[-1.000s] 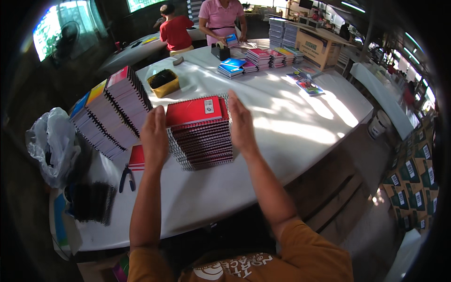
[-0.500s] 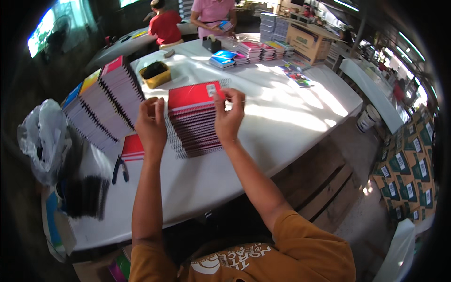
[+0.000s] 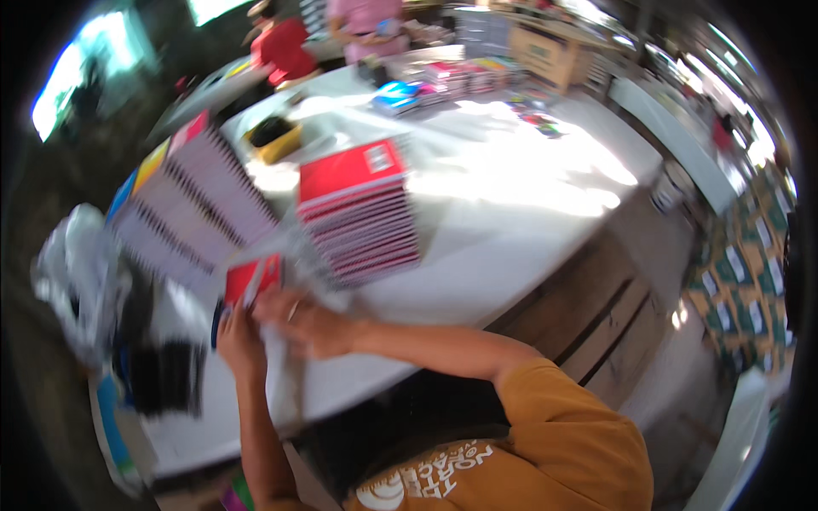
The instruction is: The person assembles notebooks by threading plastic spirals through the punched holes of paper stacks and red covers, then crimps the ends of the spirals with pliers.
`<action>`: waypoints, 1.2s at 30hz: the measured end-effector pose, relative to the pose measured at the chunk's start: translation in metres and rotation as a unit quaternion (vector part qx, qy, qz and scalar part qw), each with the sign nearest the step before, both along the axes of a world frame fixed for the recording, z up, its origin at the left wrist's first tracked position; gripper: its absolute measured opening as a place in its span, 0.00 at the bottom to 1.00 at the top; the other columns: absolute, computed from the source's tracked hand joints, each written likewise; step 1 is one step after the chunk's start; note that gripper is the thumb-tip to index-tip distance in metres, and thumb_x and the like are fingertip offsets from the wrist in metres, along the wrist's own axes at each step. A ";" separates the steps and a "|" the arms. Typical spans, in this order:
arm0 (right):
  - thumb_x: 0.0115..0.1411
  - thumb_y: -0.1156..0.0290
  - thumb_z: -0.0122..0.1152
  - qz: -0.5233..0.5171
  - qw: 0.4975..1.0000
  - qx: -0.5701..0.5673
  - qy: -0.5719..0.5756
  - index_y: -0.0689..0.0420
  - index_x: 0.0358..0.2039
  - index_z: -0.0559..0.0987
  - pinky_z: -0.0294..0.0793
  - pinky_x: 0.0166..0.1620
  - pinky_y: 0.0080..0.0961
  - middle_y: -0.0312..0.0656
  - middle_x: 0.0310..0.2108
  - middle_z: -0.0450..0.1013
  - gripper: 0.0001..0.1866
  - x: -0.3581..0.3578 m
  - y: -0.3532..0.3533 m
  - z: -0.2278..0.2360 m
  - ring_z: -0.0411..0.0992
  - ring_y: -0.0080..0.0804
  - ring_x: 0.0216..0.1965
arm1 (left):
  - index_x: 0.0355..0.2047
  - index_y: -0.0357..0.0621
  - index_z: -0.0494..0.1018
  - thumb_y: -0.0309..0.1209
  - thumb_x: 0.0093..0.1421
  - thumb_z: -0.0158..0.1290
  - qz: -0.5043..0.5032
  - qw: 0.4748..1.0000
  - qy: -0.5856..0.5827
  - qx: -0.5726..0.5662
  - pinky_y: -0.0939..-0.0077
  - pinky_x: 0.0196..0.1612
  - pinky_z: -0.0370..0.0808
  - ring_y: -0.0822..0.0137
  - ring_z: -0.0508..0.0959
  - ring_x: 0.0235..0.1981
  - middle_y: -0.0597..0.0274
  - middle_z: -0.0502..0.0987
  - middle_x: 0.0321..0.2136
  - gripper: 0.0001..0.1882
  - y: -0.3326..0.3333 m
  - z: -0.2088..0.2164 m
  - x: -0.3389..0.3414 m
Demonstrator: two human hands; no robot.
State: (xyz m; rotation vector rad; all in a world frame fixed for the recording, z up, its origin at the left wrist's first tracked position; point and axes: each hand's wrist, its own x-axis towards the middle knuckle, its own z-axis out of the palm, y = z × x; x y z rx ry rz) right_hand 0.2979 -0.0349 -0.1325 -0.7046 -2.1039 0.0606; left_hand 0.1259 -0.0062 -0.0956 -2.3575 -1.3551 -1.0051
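Hands meet at near-left edge of white desk (image 3: 511,221), pic blurred. Left hand (image 3: 241,341) & right hand (image 3: 307,324) both touch small red-covered spiral notebook (image 3: 251,279), lying just above the fingers; grip can't tell. Tall stack of red-topped spiral notebooks (image 3: 358,213) stands just right of it, slanted row of notebooks (image 3: 192,213) to the left.

I count two hands, left (image 3: 241,339) and right (image 3: 311,325), one red-topped stack (image 3: 358,213) of notebooks and one leaning row (image 3: 192,204) of them. One loose red notebook (image 3: 251,279), one yellow tray (image 3: 274,140), one white bag (image 3: 72,272). Two people (image 3: 281,43) stand at the far end; notebooks are too blurred to count singly.
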 end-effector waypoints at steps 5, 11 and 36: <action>0.41 0.69 0.66 -0.021 0.999 0.010 -0.025 0.63 0.63 0.47 0.41 0.65 0.41 0.54 0.65 0.41 0.52 -0.024 0.008 -0.013 0.39 0.48 0.66 | 0.39 0.42 0.75 0.28 0.52 0.55 0.151 0.988 -0.034 0.005 0.64 0.32 0.73 0.54 0.77 0.31 0.55 0.78 0.33 0.13 0.017 -0.008 -0.028; 0.46 0.71 0.64 -0.014 0.998 -0.050 0.027 0.62 0.63 0.44 0.49 0.64 0.38 0.54 0.63 0.47 0.49 -0.005 -0.007 -0.005 0.45 0.47 0.65 | 0.44 0.46 0.75 0.29 0.56 0.52 0.094 0.971 -0.020 0.219 0.65 0.35 0.73 0.55 0.77 0.34 0.55 0.78 0.35 0.14 0.035 0.038 -0.007; 0.44 0.78 0.64 0.234 0.822 -0.414 0.314 0.62 0.37 0.75 0.69 0.43 0.23 0.40 0.33 0.74 0.17 -0.002 0.004 -0.006 0.72 0.26 0.38 | 0.37 0.34 0.71 0.26 0.53 0.50 -0.089 0.834 -0.438 -0.325 0.72 0.39 0.68 0.64 0.69 0.37 0.55 0.72 0.36 0.12 -0.059 -0.041 -0.031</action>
